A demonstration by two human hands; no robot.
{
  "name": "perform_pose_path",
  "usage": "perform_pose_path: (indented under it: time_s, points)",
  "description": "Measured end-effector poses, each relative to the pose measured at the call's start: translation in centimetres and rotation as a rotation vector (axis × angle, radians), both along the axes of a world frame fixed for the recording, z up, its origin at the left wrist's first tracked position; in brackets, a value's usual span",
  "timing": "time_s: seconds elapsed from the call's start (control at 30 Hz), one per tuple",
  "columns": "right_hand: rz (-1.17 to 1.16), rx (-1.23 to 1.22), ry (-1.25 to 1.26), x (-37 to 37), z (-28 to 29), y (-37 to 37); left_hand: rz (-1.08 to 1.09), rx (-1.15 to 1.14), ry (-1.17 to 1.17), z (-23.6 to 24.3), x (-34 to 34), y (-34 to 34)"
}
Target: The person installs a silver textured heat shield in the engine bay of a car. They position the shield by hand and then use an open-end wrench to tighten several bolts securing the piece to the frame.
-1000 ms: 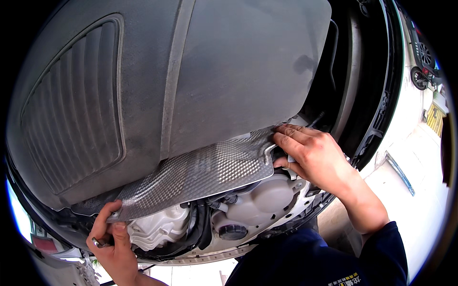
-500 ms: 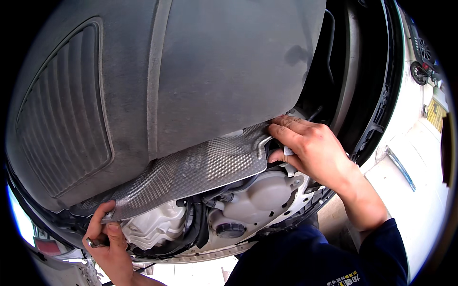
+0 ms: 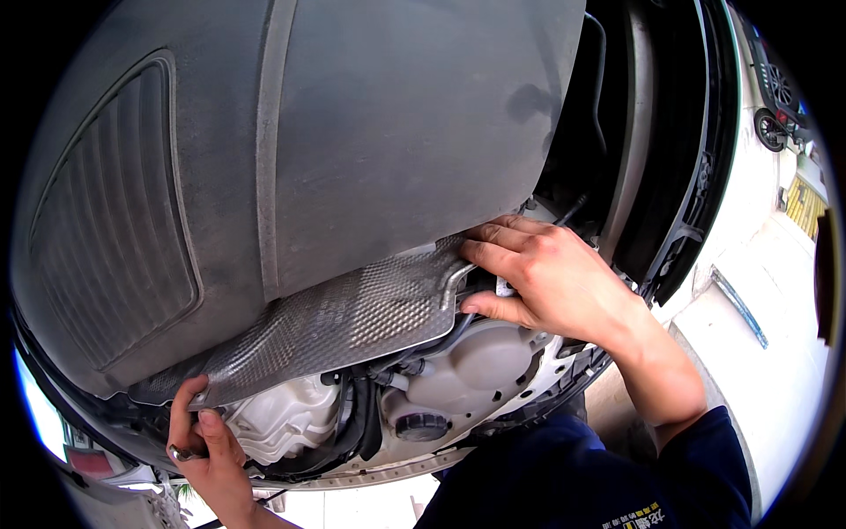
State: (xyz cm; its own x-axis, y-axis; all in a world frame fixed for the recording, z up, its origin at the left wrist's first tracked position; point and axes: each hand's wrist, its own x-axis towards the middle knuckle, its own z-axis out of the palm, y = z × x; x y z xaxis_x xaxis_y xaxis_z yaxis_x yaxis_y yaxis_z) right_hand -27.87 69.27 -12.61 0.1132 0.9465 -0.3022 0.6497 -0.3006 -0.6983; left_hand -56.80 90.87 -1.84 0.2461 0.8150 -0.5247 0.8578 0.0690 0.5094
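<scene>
Dark blue fabric of a sleeve (image 3: 705, 476) fills the lower right of the frame, and from it a bare forearm rises toward the centre. At its end the right hand (image 3: 551, 278) is seen just right of centre, its fingers (image 3: 493, 256) spread and laid flat on the right end of an embossed metal heat shield (image 3: 344, 322), with the thumb tucked under that edge so that the sheet is pinched between thumb and fingers. At the lower left of the frame the left hand (image 3: 207, 441) is curled, fingertips hooked over the lower left corner of the same shield; a small shiny metal piece (image 3: 181, 455) is held against the palm by the bent fingers, though what kind of piece it is cannot be told. The heat shield itself is stretched as a long band from the lower left up toward the centre, between the two hands, and is pressed against the underside of the vehicle. Just below it, in the lower centre, pale cast housings (image 3: 476, 361) are shown, with a round black plug (image 3: 421, 426) set in one of them and black hoses (image 3: 357, 423) curving beside it. Behind and above the shield, a large grey underbody panel (image 3: 352, 132) takes up the upper half of the frame, ribbed at its left side. Farther off at the right edge, a pale floor (image 3: 758, 353) is visible.
</scene>
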Motion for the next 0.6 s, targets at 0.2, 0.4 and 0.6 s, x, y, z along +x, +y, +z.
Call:
perform_pose_path:
  time_s: [0.2, 0.4, 0.6]
  points:
    - [-0.021, -0.098, 0.040, 0.3, 0.4, 1.1, 0.042, 0.077, -0.022, -0.4, 0.6, -0.1]
    - [-0.075, -0.108, 0.038, 0.4, 0.2, 0.6, 0.027, 0.106, -0.057, -0.2, 1.6, -0.5]
    - [-0.094, -0.084, -0.030, 0.6, 0.3, 0.8, 0.028, 0.101, -0.063, -0.4, 1.7, -0.5]
